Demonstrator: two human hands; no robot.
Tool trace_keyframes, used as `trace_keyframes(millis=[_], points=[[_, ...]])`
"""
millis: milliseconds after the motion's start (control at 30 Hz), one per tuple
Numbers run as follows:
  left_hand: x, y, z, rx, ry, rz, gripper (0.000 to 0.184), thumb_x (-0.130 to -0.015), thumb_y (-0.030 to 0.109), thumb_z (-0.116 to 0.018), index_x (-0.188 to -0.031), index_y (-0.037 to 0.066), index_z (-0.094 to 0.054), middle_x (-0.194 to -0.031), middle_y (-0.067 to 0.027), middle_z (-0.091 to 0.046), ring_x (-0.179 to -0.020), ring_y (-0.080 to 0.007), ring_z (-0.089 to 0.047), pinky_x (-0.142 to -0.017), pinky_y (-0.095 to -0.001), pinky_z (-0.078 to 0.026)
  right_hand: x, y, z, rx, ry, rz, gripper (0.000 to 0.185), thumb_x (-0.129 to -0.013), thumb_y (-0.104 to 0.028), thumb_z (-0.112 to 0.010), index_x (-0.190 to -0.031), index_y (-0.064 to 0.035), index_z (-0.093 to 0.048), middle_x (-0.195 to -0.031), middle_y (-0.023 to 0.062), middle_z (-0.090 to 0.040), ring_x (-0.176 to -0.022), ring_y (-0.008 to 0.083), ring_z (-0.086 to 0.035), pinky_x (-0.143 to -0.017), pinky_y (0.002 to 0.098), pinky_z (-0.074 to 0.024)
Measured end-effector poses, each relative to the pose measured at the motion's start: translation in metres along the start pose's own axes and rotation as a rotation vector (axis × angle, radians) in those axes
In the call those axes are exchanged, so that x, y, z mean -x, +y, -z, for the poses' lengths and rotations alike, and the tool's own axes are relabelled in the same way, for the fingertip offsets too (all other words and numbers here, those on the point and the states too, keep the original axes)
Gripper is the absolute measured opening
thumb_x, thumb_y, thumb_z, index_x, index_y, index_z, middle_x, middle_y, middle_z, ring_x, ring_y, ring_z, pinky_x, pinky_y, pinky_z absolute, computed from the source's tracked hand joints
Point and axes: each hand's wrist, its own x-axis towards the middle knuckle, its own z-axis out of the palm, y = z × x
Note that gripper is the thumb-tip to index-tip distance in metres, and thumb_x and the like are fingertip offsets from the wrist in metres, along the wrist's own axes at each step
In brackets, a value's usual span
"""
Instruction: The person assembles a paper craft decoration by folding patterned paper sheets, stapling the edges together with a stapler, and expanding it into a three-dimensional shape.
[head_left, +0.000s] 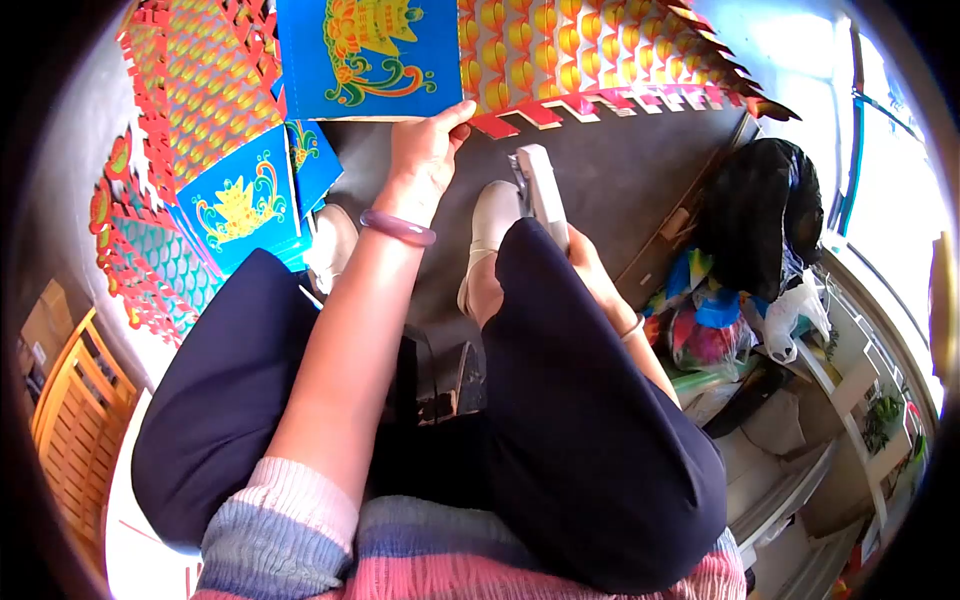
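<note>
Blown-out window point(885, 170) at right, fisheye curve, black corners.

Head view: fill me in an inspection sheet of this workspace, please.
Surface: dark grey floor, no worktable seen under the work.
Job's things: printed paper panel in blue, gold and red; white stapler; more decorated paper at left.
Clutter: black plastic bag and white plastic bag at right.
Hands: left hand pinches the panel's lower edge; right hand holds the stapler.
Cables: nothing clearly seen.
Surroundings: slatted wooden chair at left, bright window at right.
</note>
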Motion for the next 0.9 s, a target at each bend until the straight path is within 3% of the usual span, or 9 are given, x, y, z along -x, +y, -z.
trace_keyframes(millis=[100, 467, 667, 900], points=[[0.002, 0.003, -0.003, 0.003, -0.019, -0.001, 0.025, -0.073, -0.004, -0.068, -0.092, 0.008, -0.058, -0.086, -0.0039, -0.06, -0.076, -0.0146, -0.057, -0.062, -0.0263, -0.045, -0.013, 0.0, -0.008, -0.021, -0.032, 0.013, 0.048, -0.079, -0.021, -0.065, -0.117, 0.0028, -0.047, -0.103, 0.0089, -0.058, -0.094, 0.0151, -0.054, -0.084, 0.0302, -0.044], [0.005, 0.005, -0.007, -0.021, -0.054, -0.055, 0.026, -0.07, -0.001, -0.07, -0.093, 0.006, -0.059, -0.086, -0.0038, -0.062, -0.075, -0.0136, -0.057, -0.065, -0.0259, -0.045, -0.019, -0.004, -0.001, -0.034, -0.044, 0.012, 0.047, -0.079, -0.018, -0.065, -0.116, 0.0027, -0.047, -0.104, 0.0084, -0.059, -0.094, 0.0147, -0.055, -0.084, 0.0302, -0.044], [0.007, 0.006, -0.01, -0.058, -0.004, -0.057, 0.023, -0.071, -0.002, -0.069, -0.091, 0.006, -0.06, -0.084, -0.0046, -0.063, -0.073, -0.014, -0.058, -0.064, -0.0259, -0.046, -0.034, -0.003, -0.005, 0.092, -0.011, 0.124, 0.037, -0.075, -0.014, -0.062, -0.107, 0.0024, -0.052, -0.095, 0.0126, -0.061, -0.09, 0.0175, -0.056, -0.083, 0.0319, -0.0442], [0.009, 0.011, -0.016, -0.077, -0.014, -0.1, 0.019, -0.071, -0.001, -0.07, -0.087, 0.004, -0.062, -0.081, -0.0055, -0.064, -0.071, -0.0149, -0.059, -0.063, -0.0254, -0.046, -0.043, -0.017, -0.012, 0.166, 0.021, 0.146, 0.034, -0.073, -0.017, -0.061, -0.1, 0.0027, -0.054, -0.088, 0.0145, -0.061, -0.084, 0.0194, -0.058, -0.077, 0.0329, -0.0455]])
